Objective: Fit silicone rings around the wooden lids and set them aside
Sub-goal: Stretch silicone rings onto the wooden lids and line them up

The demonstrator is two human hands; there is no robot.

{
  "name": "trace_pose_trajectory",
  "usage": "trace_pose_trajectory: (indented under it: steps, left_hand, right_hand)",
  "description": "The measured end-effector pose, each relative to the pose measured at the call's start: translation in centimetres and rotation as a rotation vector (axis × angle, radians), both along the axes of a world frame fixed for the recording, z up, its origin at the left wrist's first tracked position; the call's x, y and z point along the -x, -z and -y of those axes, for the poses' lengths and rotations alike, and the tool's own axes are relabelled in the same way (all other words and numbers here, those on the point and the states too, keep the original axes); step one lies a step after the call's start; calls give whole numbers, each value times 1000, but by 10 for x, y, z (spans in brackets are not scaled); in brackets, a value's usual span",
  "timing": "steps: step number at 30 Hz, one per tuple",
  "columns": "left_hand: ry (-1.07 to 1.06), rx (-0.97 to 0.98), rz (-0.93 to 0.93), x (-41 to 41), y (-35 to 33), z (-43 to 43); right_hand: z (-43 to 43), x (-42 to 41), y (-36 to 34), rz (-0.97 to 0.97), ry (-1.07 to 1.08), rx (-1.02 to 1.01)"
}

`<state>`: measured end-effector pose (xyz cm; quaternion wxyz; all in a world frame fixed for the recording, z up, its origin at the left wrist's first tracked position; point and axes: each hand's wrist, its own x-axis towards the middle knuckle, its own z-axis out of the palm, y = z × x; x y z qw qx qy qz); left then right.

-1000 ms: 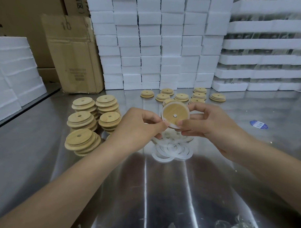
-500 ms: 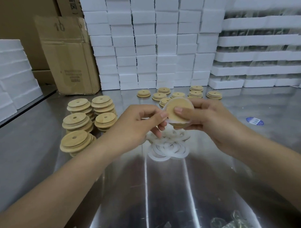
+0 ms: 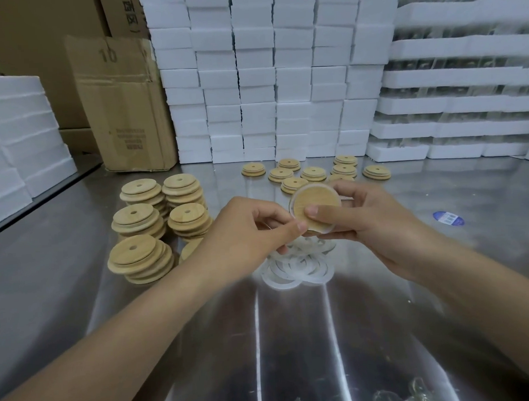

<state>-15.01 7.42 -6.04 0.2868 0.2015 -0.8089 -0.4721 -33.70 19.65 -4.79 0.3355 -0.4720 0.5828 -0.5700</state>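
1. Held above the middle of the shiny metal surface (image 3: 292,334), face tilted toward the camera: a round pale wooden lid (image 3: 314,205) with a thin translucent white silicone ring (image 3: 291,210) showing along its left and upper rim.
2. Right hand (image 3: 366,226) clenched on that lid, thumb pressed flat across its face, fingers curled behind.
3. Left hand (image 3: 252,230) pinched at the lid's lower left edge, fingertips on or just beside the ring there; impossible to tell whether pinching the ring or merely pressing it.
4. Step in hand, by the look of it: seating the ring around the lid, not yet setting it aside. Ring visible along part of the rim only; the lower right hidden behind the thumb.
5. Next move likely calls for working the ring round the remaining edge while turning the lid in the right grip, then checking for twists before release.
6. Directly below the hands: a loose heap of flat white silicone rings (image 3: 298,266) lying on the surface, overlapping.
7. To the left: several leaning stacks of bare wooden lids with centre holes (image 3: 138,228), probably the waiting supply.
8. Farther back: single lids spread flat in a group (image 3: 313,173), plausibly the finished ones.
9. Behind everything: a wall of white foam blocks (image 3: 268,80) and a brown cardboard box (image 3: 125,106).
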Motion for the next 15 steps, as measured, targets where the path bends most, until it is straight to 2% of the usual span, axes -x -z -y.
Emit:
trace_pose_trajectory:
  steps: [4, 9, 15]
  left_hand:
    - [26, -43, 5, -1, 0, 2]
    - [70, -62, 16, -4, -4, 5]
    - [-18, -97, 10, -2, 0, 2]
  right_hand:
    - [1, 0, 0, -3, 28, 11]
    - [2, 3, -2, 120, -1, -35]
    - [3, -1, 4, 151, -57, -25]
